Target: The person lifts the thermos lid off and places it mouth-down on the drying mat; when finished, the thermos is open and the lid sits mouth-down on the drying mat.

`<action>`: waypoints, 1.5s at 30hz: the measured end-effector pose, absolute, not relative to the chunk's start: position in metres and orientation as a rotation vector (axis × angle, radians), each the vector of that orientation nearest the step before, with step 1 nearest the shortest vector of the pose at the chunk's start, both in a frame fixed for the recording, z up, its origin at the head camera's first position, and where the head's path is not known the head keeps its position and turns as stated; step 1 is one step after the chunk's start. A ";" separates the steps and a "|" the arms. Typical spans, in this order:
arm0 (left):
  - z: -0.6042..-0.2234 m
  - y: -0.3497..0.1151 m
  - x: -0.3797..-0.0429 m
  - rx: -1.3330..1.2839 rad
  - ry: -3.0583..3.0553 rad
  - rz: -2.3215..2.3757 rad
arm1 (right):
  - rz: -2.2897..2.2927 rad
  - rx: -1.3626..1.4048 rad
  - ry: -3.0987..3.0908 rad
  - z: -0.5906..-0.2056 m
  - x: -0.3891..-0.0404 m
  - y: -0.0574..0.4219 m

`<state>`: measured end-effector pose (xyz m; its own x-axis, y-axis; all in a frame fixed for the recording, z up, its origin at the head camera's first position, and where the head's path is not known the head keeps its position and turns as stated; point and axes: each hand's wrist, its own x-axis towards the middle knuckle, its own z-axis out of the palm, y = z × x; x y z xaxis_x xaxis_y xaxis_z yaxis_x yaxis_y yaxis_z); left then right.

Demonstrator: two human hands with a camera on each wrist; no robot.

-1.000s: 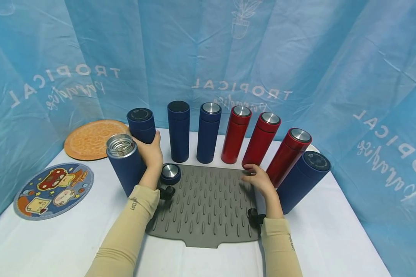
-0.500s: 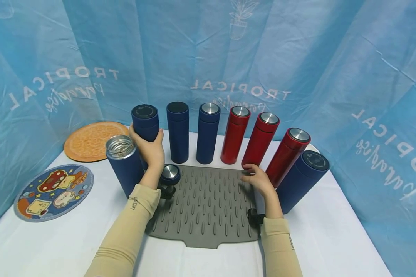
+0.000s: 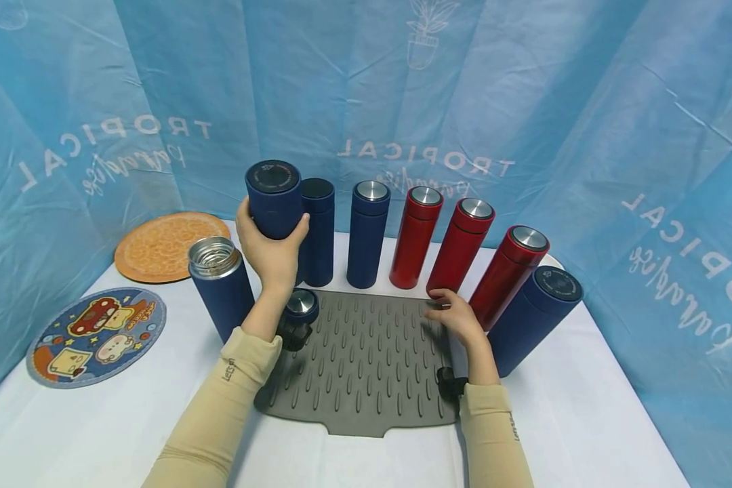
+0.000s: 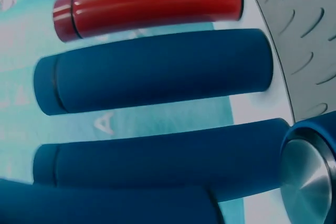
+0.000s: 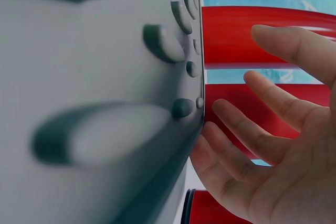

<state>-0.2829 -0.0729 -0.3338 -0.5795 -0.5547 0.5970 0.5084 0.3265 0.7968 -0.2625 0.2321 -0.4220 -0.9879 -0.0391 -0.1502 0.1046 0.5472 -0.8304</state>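
Note:
My left hand (image 3: pixel 273 261) grips a navy thermos bottle (image 3: pixel 276 196) with a black-topped lid, fingers and thumb round its body. The bottle is upright, raised in front of another navy thermos (image 3: pixel 320 234). In the left wrist view part of the held bottle (image 4: pixel 105 205) fills the lower left; the hand itself is hidden there. Left of my forearm stands a lidless navy thermos (image 3: pixel 222 295), its steel mouth bare. A steel-topped lid (image 3: pixel 302 303) sits at the mat's left back corner. My right hand (image 3: pixel 459 318) is idle over the mat's right edge, fingers loosely spread and holding nothing.
A grey ribbed mat (image 3: pixel 360 359) lies between my arms. Behind it stand a navy thermos (image 3: pixel 367 244) and red thermoses (image 3: pixel 416 244), with a wide navy one (image 3: pixel 527 325) at right. An orange round mat (image 3: pixel 165 247) and a cartoon mat (image 3: pixel 97 335) lie left.
My left hand has lifted the navy thermos bottle from behind the lidless one and carried it up and to the right. The right hand has stayed put.

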 end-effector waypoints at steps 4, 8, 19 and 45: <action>-0.330 -0.072 -0.274 -0.053 -1.718 -1.451 | -1.437 0.054 2.629 -0.422 -0.262 0.232; -0.330 -0.073 -0.267 -0.135 -1.786 -1.479 | -1.441 0.044 2.634 -0.423 -0.262 0.231; -0.335 -0.066 -0.253 -0.322 -1.996 -1.513 | -1.602 0.005 2.642 -0.408 -0.257 0.225; -0.358 -0.032 -0.243 -0.812 -2.177 -0.430 | -1.726 -0.331 2.715 -0.344 -0.219 0.188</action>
<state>-0.2426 -0.0325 -0.3577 -0.5093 0.4141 0.7544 0.6699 0.7410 0.0455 -0.2191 0.1878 -0.3441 -0.9748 -0.1221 0.1867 -0.2209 0.4110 -0.8845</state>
